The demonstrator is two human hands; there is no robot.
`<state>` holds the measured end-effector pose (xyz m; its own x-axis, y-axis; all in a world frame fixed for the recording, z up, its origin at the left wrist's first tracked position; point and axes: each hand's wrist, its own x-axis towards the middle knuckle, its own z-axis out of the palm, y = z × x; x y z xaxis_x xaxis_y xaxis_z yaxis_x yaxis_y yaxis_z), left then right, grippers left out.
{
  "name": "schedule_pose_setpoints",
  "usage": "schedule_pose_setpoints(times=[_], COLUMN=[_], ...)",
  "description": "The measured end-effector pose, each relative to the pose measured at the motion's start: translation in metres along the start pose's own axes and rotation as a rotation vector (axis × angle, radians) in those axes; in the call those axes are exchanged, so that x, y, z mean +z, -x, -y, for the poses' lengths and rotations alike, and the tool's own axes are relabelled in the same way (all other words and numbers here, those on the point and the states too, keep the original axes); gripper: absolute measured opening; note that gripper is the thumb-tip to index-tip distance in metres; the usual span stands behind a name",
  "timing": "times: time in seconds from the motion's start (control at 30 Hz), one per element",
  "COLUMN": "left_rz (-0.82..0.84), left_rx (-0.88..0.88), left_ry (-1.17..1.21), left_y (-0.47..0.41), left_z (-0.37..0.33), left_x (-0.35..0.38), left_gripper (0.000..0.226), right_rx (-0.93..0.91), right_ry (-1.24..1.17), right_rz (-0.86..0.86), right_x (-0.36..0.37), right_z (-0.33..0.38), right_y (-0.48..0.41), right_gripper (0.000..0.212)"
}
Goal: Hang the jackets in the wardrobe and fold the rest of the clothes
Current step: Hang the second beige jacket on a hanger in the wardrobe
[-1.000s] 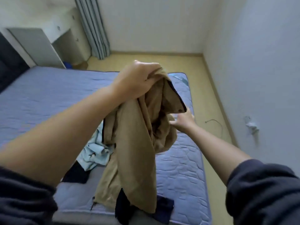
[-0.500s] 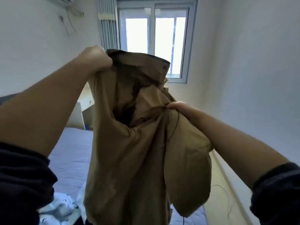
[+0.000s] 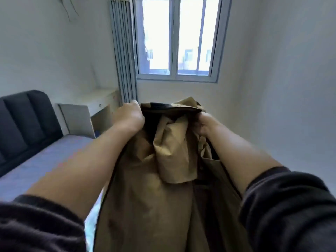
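A tan jacket (image 3: 154, 188) with a dark lining hangs in front of me, held up by its top edge. My left hand (image 3: 130, 116) grips the left side of the collar area. My right hand (image 3: 204, 124) grips the right side, partly buried in the cloth. The jacket's body falls down between my forearms and out of the bottom of the view. The other clothes on the bed are hidden behind it, apart from a pale sliver (image 3: 91, 220) at the lower left. No wardrobe is in view.
A bed with a blue mattress (image 3: 41, 160) and dark padded headboard (image 3: 23, 120) lies to the left. A white desk (image 3: 101, 104) stands in the far left corner beside grey curtains (image 3: 123, 51). A window (image 3: 177, 37) faces me; a bare white wall (image 3: 291, 88) runs along the right.
The view has tilted up from the bed to the window. The jacket has been lifted off the bed, and both hands have come close together at its top edge.
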<state>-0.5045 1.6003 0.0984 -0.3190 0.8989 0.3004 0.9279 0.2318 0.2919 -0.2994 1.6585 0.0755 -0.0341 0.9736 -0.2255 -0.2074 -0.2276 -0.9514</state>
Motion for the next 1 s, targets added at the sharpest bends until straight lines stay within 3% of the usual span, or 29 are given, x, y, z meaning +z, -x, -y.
schedule_pose_setpoints(times=[0.07,0.13,0.3,0.4,0.53,0.6,0.7,0.77,0.87,1.0], left_rz=[0.223,0.470,0.920,1.110,1.295,1.314,1.236,1.120,0.969,0.909], left_rx=[-0.060,-0.100,-0.138,-0.186,-0.272,-0.399,-0.651,-0.778,-0.938,-1.069], left_ry=[0.097,0.116,0.008,-0.024,0.024,0.131,0.380,0.553,0.760,0.789], left_y=[-0.005,0.014,0.130,0.208,0.300,0.337,0.371,0.377,0.366,0.348], left_z=[0.010,0.025,0.078,0.112,0.150,0.160,0.156,0.143,0.120,0.097], left_x=[0.093,0.188,0.389,0.478,0.568,0.606,0.653,0.680,0.714,0.742], left_gripper=[0.038,0.054,0.033,0.027,0.015,0.013,0.020,0.040,0.075,0.077], right_rx=[0.069,0.180,0.546,0.716,0.803,0.827,0.829,0.834,0.803,0.703], right_ry=[0.061,0.179,0.443,0.570,0.701,0.787,1.029,1.219,1.368,1.394], right_rz=[-0.006,-0.028,-0.083,-0.111,-0.160,-0.146,0.059,0.196,0.174,0.013], right_x=[-0.012,-0.036,-0.124,-0.177,-0.232,-0.252,-0.271,-0.270,-0.256,-0.251], right_z=[-0.067,-0.153,-0.389,-0.504,-0.618,-0.657,-0.701,-0.726,-0.760,-0.786], right_y=[-0.051,-0.086,-0.087,-0.056,-0.009,0.010,0.034,0.050,0.065,0.061], right_gripper=[0.017,0.029,0.053,0.043,0.031,0.028,0.033,0.056,0.074,0.023])
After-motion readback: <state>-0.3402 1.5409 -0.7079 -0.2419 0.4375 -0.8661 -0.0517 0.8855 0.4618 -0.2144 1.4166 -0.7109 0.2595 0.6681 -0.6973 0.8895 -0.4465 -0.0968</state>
